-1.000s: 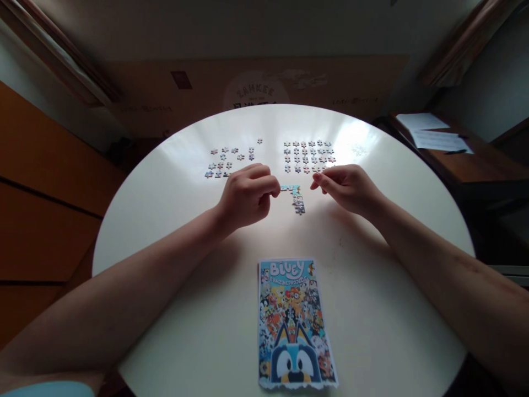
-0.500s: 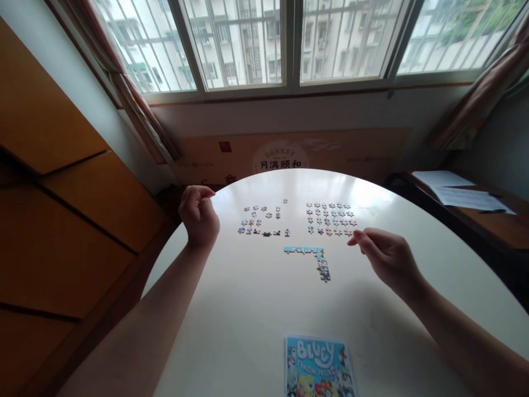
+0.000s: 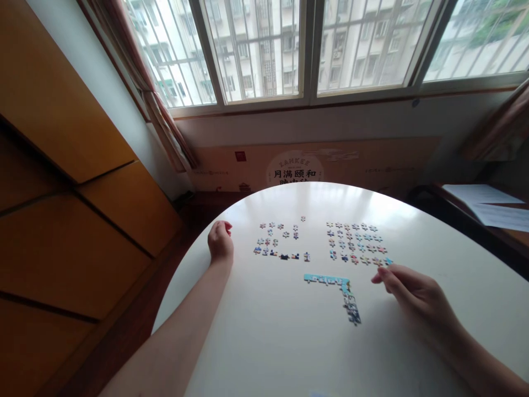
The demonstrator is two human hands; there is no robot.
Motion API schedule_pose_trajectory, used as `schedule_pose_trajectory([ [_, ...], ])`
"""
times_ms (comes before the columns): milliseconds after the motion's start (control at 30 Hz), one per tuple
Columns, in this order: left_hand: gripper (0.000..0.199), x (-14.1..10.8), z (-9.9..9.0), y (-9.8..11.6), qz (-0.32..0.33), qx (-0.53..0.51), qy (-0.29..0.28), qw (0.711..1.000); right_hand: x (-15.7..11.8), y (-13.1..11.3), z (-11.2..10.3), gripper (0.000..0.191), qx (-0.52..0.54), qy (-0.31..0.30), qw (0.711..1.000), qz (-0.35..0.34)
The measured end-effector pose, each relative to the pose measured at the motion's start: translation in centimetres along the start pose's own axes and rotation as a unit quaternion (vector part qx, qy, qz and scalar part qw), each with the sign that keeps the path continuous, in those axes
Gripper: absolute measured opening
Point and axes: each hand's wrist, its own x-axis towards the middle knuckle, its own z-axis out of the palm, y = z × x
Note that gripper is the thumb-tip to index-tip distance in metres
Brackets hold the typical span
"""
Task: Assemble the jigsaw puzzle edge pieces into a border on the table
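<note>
My left hand (image 3: pixel 221 241) rests near the left rim of the white table, fingers curled shut, with nothing showing in them. To its right lies a loose group of jigsaw pieces (image 3: pixel 286 235), spread in uneven rows. My right hand (image 3: pixel 415 289) is closed, thumb against the fingers, just below the lower right corner of a second, grid-like group of jigsaw pieces (image 3: pixel 350 237). No piece is visible between its fingertips. Between the hands and nearer to me is a joined puzzle section (image 3: pixel 349 284), an L-shaped corner with a light blue top strip and a darker right side.
The round white table (image 3: pixel 264 336) stands before a barred window (image 3: pixel 264 49). Orange-brown cabinets (image 3: pixel 128 207) are on the left. Papers (image 3: pixel 496 212) lie on a brown surface at the right. A printed board (image 3: pixel 351 165) leans below the window.
The view has tilted up and shifted left, so the Bluey picture sheet has nearly left the bottom edge. My left hand has turned, its fingers now tucked down. The puzzle pieces keep their layout.
</note>
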Motion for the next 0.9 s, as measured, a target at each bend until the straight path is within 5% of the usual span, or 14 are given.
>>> schedule_pose_trajectory([
  [633,0.016,-0.7,-0.3,0.0,-0.002,0.056,-0.061,0.997,0.2,4.2,-0.5,0.044,0.069,0.017,0.993,0.096],
  [900,0.015,-1.0,-0.2,0.0,0.087,-0.005,-0.122,0.989,0.4,5.0,-0.6,0.042,0.076,0.025,0.991,0.106],
])
